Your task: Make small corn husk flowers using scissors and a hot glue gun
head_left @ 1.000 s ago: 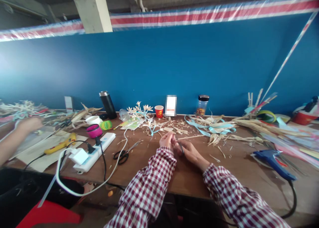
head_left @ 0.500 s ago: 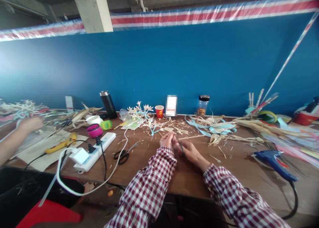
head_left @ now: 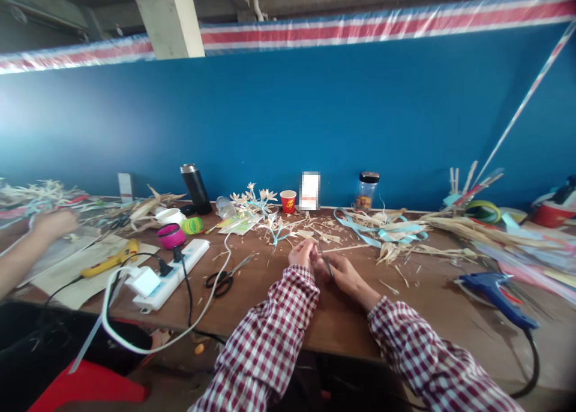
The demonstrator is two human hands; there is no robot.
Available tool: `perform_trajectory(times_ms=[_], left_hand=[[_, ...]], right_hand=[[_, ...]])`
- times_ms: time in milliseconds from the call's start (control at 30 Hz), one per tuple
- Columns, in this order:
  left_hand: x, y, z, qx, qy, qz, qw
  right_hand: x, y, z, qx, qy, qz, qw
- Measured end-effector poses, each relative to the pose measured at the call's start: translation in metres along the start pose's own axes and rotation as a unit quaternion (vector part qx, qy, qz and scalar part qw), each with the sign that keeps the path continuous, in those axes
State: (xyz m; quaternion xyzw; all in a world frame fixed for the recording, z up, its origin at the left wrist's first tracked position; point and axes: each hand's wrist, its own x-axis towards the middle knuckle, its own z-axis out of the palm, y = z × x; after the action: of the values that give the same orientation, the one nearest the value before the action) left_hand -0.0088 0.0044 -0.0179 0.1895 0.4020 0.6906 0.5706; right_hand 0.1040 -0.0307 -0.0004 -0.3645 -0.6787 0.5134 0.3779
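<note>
Close together over the front middle of the table, both my hands are closed. My left hand (head_left: 302,253) is pinched on something too small to make out. In my right hand (head_left: 344,273) is a thin dark metal tool (head_left: 327,263), which looks like tweezers, its tip close to the left fingertips. Pale husk scraps (head_left: 328,235) lie strewn just beyond the hands. Behind them, to the left, are pale husk flowers (head_left: 252,201) and a small sprig with blue stems (head_left: 278,235). Black-handled scissors (head_left: 225,278) rest left of my left hand.
A power strip (head_left: 180,274) with a looping white cable and a yellow glue gun (head_left: 110,261) lie left. A blue glue gun (head_left: 499,292) lies right. A red paper cup (head_left: 288,202), a jar (head_left: 368,193) and a black flask (head_left: 195,189) line the back. Another person's hand (head_left: 54,225) is far left.
</note>
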Motion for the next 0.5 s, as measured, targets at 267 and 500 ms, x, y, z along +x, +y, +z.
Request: perform_trajectory(times_ms=[267,500], left_hand=[[-0.0038,0.0027,0.0026,-0.003,0.008,0.006,1.0],[-0.0056,0.0059,0.0037,-0.004,0.018,0.008,1.0]], right_hand=[[0.0,0.0003,0.0001,0.002,0.006,0.005,1.0],[-0.0002,-0.0046,0.0016,0.002,0.008,-0.005,1.0]])
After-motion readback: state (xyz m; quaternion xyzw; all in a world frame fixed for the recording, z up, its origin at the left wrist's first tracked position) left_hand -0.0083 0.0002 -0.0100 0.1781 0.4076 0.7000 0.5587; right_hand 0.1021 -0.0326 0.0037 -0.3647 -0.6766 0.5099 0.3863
